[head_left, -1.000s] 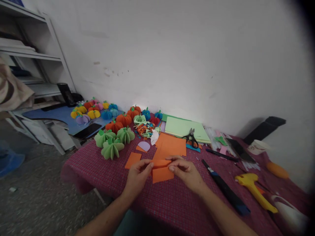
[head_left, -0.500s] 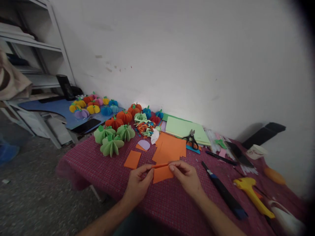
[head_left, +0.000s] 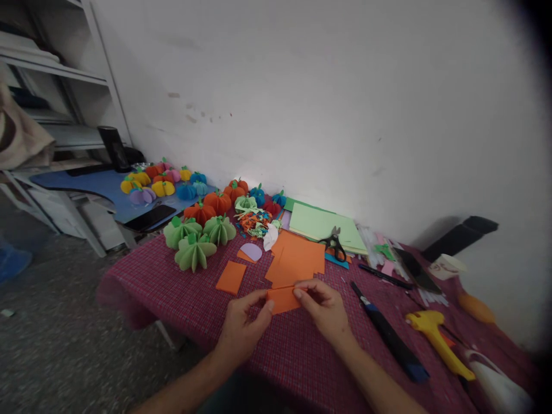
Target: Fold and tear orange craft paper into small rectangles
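Note:
A folded piece of orange paper point(head_left: 284, 299) is held up between my two hands, just above the tablecloth. My left hand point(head_left: 246, 322) pinches its left end between thumb and fingers. At the other end, my right hand point(head_left: 323, 307) grips the paper's upper right edge the same way. Just beyond lie larger orange sheets point(head_left: 297, 256), partly overlapping. To the left of them rests a small orange rectangle of paper point(head_left: 232, 277), with a lilac half-round paper piece point(head_left: 251, 252) above it.
Green paper pumpkins point(head_left: 195, 253) and orange ones point(head_left: 217, 202) stand at the table's left, by a heap of paper scraps point(head_left: 255, 223). Scissors point(head_left: 334, 244) lie near pale green sheets point(head_left: 325, 224). On the right are a utility knife point(head_left: 394, 339), a yellow glue gun point(head_left: 440, 339) and a paper cup point(head_left: 447, 267).
The orange paper's fold has been brought flatter; its raised upper flap now sits closer to the front part. My right thumb has shifted slightly left, and both hands keep hold.

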Demonstrator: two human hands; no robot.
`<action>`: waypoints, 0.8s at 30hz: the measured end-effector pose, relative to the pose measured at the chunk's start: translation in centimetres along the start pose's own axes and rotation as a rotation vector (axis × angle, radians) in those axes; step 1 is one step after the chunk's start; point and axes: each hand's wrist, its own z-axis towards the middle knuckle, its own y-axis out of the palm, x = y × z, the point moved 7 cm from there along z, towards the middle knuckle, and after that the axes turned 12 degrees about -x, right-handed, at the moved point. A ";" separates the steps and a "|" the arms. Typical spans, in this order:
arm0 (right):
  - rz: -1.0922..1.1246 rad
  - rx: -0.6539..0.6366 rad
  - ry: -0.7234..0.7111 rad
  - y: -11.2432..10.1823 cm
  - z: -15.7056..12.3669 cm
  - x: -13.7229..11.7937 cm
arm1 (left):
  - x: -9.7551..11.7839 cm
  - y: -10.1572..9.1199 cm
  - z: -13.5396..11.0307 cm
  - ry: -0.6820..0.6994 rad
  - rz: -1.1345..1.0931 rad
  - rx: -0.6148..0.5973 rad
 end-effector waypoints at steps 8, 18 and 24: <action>0.177 0.002 -0.021 0.5 0.0 0.5 | -0.1 0.2 0.1 0.002 0.044 0.020; 0.104 -0.155 0.006 1.7 0.0 0.7 | 0.8 0.4 0.6 0.016 0.151 -0.014; -0.003 -0.321 0.071 2.6 0.0 0.9 | 0.3 0.7 -0.3 -0.009 0.193 -0.082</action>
